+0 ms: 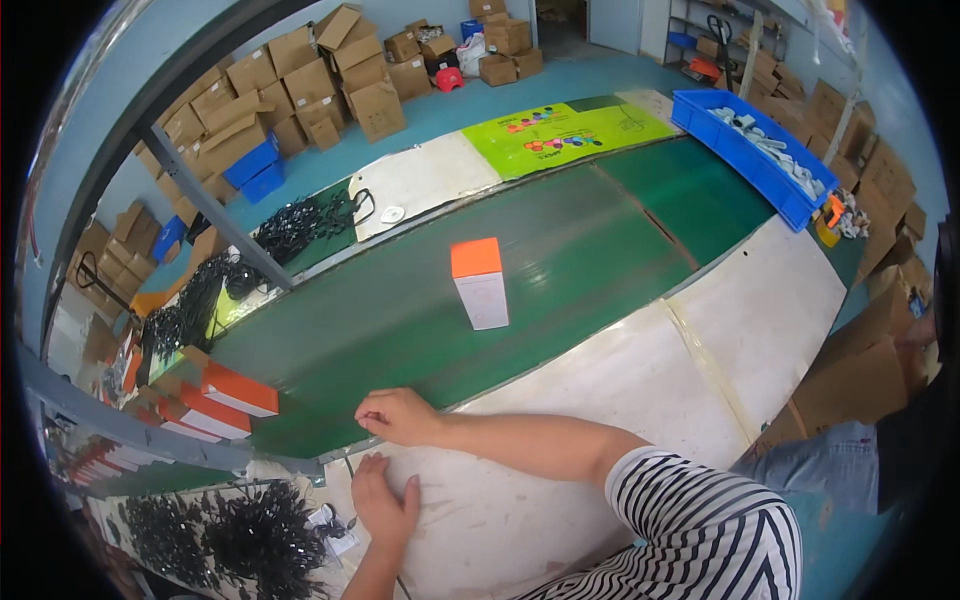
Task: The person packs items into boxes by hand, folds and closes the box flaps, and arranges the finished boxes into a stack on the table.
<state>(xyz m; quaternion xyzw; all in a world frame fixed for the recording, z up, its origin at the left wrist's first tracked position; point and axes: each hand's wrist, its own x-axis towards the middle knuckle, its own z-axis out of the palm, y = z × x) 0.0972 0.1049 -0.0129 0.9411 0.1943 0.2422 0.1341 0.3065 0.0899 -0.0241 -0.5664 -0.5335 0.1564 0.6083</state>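
My right hand [397, 416] reaches over the near edge of the green conveyor belt [380, 290], its fingers curled in with nothing visible in them. Just below it, my left hand [385, 503] is over the pale worktable [500, 490], fingers extended and thumb apart, holding nothing. Left of that hand lies a small white piece [341, 541] beside a heap of black cables [262, 540]. A white box with an orange top [480, 284] stands upright on the belt, beyond my right hand and apart from it.
More orange-and-white boxes [240, 388] sit at the belt's left end, near a metal frame post [215, 210]. Black cables [300, 228] lie along the far ledge. At far right stands a blue bin [755, 150] of pale parts. Cardboard cartons [300, 70] are stacked behind; a person's jeans [825, 465] show at right.
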